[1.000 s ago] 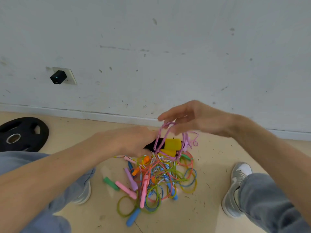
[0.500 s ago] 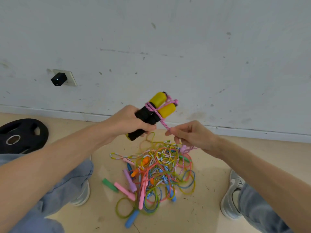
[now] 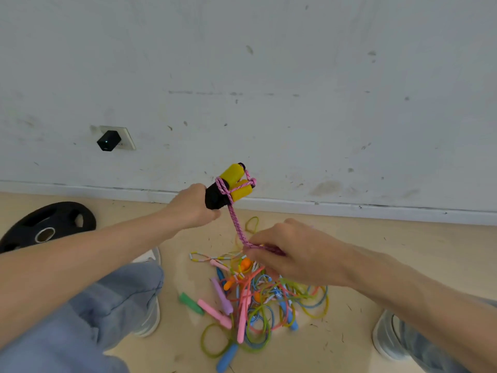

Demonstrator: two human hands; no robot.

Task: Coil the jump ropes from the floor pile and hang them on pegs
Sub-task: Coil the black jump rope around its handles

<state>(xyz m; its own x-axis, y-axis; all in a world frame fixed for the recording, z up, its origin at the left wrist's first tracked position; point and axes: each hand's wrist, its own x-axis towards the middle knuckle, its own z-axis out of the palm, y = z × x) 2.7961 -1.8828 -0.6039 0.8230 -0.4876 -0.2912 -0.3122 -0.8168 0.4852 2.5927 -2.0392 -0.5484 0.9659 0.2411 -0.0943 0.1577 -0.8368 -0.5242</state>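
The left hand (image 3: 192, 208) grips the paired yellow-and-black handles (image 3: 235, 181), tilted toward one o'clock, with the pink rope (image 3: 236, 224) wound round them. The rope runs taut toward five o'clock into the pinching right hand (image 3: 293, 254). The pile of ropes (image 3: 258, 300) lies at six o'clock, a black weight plate (image 3: 53, 224) at nine.

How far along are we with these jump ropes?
Done: nothing visibly hung yet. In hand: the left hand grips the yellow-and-black handles, pink rope looped round them, while the right hand pinches its tail. Left: the tangled pile on the floor.
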